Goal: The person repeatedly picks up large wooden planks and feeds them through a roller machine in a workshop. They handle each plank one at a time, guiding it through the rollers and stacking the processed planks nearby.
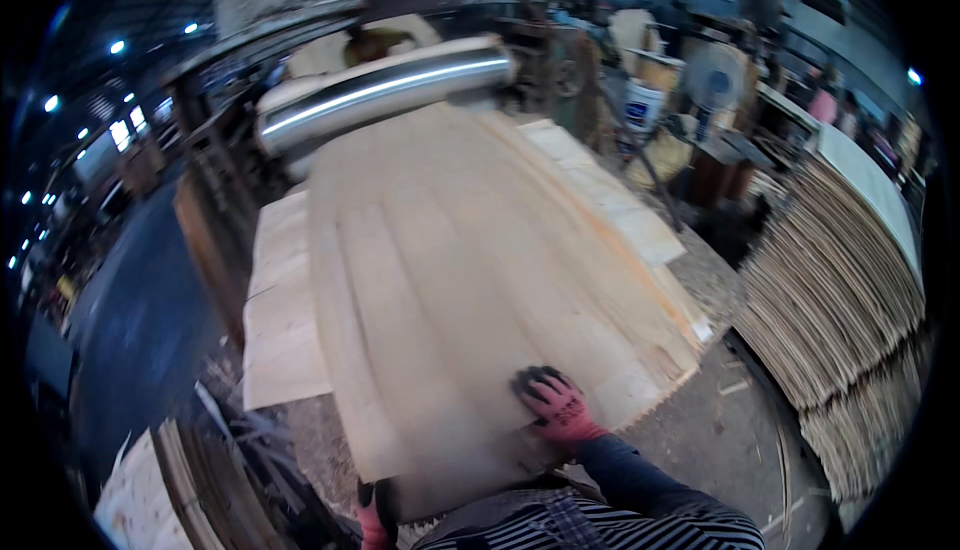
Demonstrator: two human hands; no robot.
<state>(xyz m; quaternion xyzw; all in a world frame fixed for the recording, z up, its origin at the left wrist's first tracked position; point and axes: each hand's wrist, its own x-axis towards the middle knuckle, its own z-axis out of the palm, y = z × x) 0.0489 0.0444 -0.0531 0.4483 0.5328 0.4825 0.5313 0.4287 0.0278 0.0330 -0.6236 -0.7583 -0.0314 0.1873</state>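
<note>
A large pale wood veneer sheet (450, 250) lies lengthwise in front of me, its far end at a shiny metal roller (390, 93). My right hand (556, 408), in a pink glove with black fingers, rests flat on the near right part of the sheet with its fingers stretched out. At the near left corner, my left hand (374, 516) in a matching glove closes on the sheet's edge; its fingers are partly hidden and blurred. Other pale veneer pieces (285, 295) show from under the sheet's left side and along its right side.
A tall veneer stack (835, 280) stands at the right, and upright boards (165, 490) at the lower left. A fan (714, 80) and a white bucket (642, 107) are at the back right. Beyond the roller is another person (372, 44). Wood scraps lie on the floor.
</note>
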